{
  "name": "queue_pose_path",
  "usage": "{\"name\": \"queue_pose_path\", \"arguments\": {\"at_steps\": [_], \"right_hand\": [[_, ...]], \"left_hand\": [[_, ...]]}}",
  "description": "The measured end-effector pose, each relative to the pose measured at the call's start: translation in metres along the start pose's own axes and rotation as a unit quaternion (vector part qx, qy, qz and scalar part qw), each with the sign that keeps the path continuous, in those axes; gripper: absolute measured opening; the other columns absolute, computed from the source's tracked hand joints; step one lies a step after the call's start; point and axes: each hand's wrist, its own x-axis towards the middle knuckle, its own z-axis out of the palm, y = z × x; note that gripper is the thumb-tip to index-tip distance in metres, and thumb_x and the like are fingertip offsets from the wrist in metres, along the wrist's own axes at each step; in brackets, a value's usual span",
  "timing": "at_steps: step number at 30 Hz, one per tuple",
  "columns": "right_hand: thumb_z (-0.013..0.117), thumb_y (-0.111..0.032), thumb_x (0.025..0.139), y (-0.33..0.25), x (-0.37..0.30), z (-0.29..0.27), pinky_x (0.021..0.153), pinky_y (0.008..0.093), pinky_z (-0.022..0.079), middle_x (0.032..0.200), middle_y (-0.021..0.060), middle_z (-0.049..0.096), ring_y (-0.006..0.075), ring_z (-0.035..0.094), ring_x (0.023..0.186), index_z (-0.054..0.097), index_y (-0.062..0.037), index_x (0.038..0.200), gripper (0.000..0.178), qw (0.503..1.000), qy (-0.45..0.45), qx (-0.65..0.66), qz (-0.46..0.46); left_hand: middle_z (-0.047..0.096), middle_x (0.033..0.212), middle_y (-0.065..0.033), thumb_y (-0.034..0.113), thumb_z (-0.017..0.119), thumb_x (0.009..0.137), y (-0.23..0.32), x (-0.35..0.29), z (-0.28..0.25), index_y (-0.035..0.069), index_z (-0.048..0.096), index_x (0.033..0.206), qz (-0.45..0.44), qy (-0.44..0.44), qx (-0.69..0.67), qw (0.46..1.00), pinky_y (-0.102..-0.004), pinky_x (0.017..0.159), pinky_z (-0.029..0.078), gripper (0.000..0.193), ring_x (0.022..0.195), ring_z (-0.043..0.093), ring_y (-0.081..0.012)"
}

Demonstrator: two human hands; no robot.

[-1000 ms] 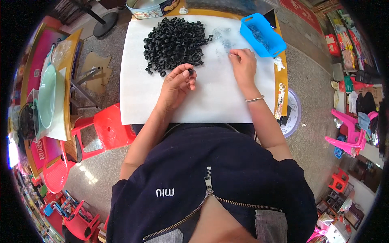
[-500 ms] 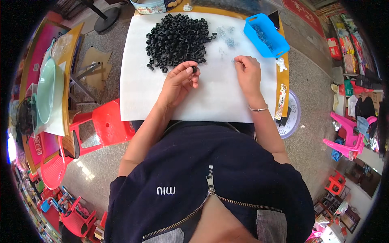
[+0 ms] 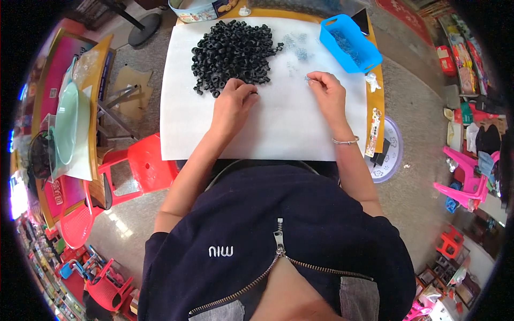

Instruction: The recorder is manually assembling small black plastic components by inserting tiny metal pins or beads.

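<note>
My left hand [image 3: 233, 106] is palm down over the white sheet, just in front of the heap of small black ring-shaped parts [image 3: 230, 53]. Its thumb and fingers pinch a black ring-shaped part [image 3: 254, 93], mostly hidden by the fingertips. On the other side, my right hand [image 3: 327, 95] is closed in a pinch. A tiny silvery piece [image 3: 307, 79] shows at its fingertips, too small to name exactly. Beyond it, small clusters of similar silvery pieces [image 3: 302, 54] lie on the sheet. More of them fill part of a blue plastic basket [image 3: 365, 65].
The white sheet [image 3: 187, 134] covers a yellow table [image 3: 378, 88]. A round tin [image 3: 195, 13] and a phone [image 3: 361, 21] are at its far edge. A red stool [image 3: 152, 166] stands at the left, a pale round tub [image 3: 393, 152] below the right edge.
My left hand has turned from palm up to palm down, keeping the black part at its fingertips. The right hand stays nearly in place, its fingertips slightly shifted.
</note>
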Motion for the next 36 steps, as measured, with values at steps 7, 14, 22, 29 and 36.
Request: {"name": "queue_pose_path", "arguments": {"at_steps": [7, 14, 22, 29, 36], "right_hand": [[0.064, -0.006, 0.081, -0.006, -0.002, -0.004, 0.073, 0.0251, 0.047, 0.088, 0.004, 0.066, 0.0115, 0.058, 0.078, 0.067, -0.0045, 0.095, 0.014, 0.999, -0.027, -0.019, -0.016], [0.064, -0.009, 0.08, -0.006, 0.001, -0.003, 0.068, 0.0273, 0.046, 0.083, 0.0064, 0.066, 0.0151, 0.057, 0.069, 0.066, -0.0042, 0.09, 0.012, 0.996, -0.04, 0.08, -0.018], [0.061, -0.012, 0.084, -0.006, 0.002, -0.006, 0.066, 0.0296, 0.045, 0.084, 0.0087, 0.065, 0.0171, 0.057, 0.072, 0.064, -0.0014, 0.091, 0.013, 0.992, -0.044, 0.117, 0.0], [0.062, -0.017, 0.083, -0.009, -0.003, -0.004, 0.071, 0.0332, 0.039, 0.077, 0.0066, 0.062, 0.0206, 0.055, 0.071, 0.064, -0.0038, 0.085, 0.014, 0.995, -0.028, -0.016, -0.091], [0.066, -0.015, 0.078, -0.011, -0.003, -0.005, 0.072, 0.0318, 0.037, 0.077, 0.0036, 0.062, 0.0186, 0.055, 0.073, 0.065, -0.0064, 0.083, 0.01, 0.997, -0.025, -0.012, -0.076]], "left_hand": [[0.059, 0.095, -0.0117, 0.01, 0.067, 0.081, 0.018, 0.005, 0.011, 0.004, 0.065, 0.098, 0.009, 0.057, 0.012, 0.998, -0.0306, 0.06, 0.049, 0.018, 0.066, 0.059, -0.0213], [0.064, 0.092, -0.0132, 0.014, 0.065, 0.083, 0.037, 0.05, 0.059, 0.003, 0.065, 0.1, 0.074, -0.049, -0.054, 0.995, -0.0316, 0.065, 0.049, 0.02, 0.07, 0.061, -0.0232], [0.067, 0.087, -0.0119, 0.015, 0.066, 0.084, 0.031, 0.045, 0.072, 0.002, 0.067, 0.097, 0.043, -0.008, -0.12, 0.992, -0.0287, 0.069, 0.049, 0.019, 0.075, 0.063, -0.0194], [0.067, 0.085, -0.0097, 0.015, 0.065, 0.085, 0.03, 0.042, 0.072, 0.002, 0.067, 0.096, 0.034, -0.012, -0.159, 0.987, -0.0262, 0.069, 0.048, 0.017, 0.075, 0.062, -0.0137], [0.067, 0.085, -0.0098, 0.015, 0.065, 0.086, 0.029, 0.046, 0.07, 0.001, 0.067, 0.096, 0.008, -0.024, -0.17, 0.985, -0.0267, 0.07, 0.048, 0.018, 0.076, 0.062, -0.0141]]}}
